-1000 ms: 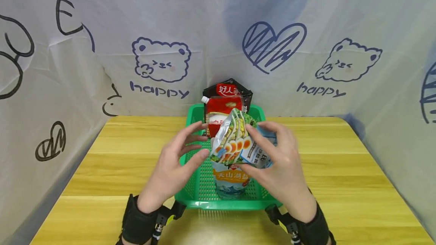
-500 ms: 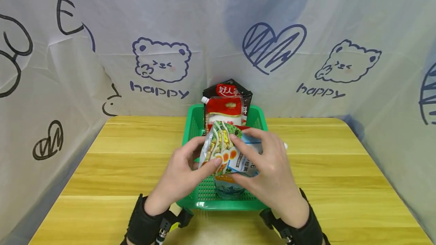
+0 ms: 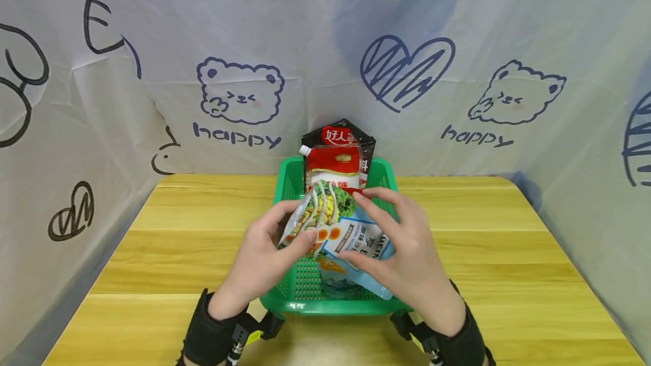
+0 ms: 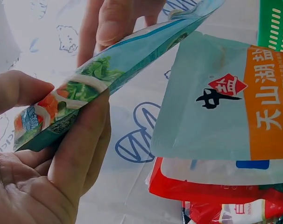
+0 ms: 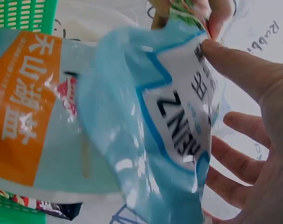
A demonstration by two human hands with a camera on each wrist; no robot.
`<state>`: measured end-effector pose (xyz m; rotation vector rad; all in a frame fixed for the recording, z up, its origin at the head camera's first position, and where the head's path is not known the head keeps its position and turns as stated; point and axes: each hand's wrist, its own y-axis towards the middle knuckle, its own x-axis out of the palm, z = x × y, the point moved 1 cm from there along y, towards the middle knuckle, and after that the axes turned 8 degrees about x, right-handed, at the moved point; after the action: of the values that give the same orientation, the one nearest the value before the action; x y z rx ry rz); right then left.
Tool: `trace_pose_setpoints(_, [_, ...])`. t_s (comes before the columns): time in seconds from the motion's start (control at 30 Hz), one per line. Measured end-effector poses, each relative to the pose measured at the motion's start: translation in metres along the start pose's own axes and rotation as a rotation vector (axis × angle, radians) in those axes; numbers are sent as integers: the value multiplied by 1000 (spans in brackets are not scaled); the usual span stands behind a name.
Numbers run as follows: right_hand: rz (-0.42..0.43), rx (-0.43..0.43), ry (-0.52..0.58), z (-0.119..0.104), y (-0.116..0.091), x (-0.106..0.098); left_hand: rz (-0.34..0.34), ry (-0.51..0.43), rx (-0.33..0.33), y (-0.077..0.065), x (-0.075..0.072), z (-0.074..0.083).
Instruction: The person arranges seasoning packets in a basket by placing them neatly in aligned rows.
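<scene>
A Heinz salad dressing pouch (image 3: 356, 236), light blue with salad and egg pictures, tilts over the green basket (image 3: 300, 305). My left hand (image 3: 264, 256) pinches its silvery left end between thumb and fingers. My right hand (image 3: 414, 253) spreads at the pouch's other side, its thumb resting on the printed face, its other fingers loose and apart behind it in the right wrist view. The pouch's blue end (image 5: 132, 154) hangs down beside that hand. Below, a salt bag (image 4: 211, 107) with an orange band stands in the basket, partly hidden by the pouch in the head view.
Behind the salt bag in the basket stand a red pouch (image 3: 333, 160) with a white spout and a black seasoning bag (image 3: 366, 143). The basket sits on a wooden table (image 3: 508, 258). A white cloth (image 3: 315, 33) with drawings hangs behind and at both sides.
My left hand has come in and taken hold of the pouch's left end. The pouch has moved down and left, its blue end swinging downward as the right hand's fingers loosened.
</scene>
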<state>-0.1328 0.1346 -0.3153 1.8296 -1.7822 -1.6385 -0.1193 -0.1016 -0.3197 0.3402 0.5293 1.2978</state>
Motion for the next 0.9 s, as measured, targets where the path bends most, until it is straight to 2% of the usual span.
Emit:
trace_pose_setpoints(0.2, [5,94,60,12,-1,-7,54,14,16,0,-5,0])
trace_pose_setpoints(0.47, [-30,251,215,18,-1,-14,101,27,97,0,-10,2])
trace_pose_setpoints(0.67, [-60,375,371,17,-3,-13,75,12,119,1,-9,0])
trace_pose_setpoints(0.9, [-40,386,389,15,-4,-17,7,-41,90,2,-11,-1])
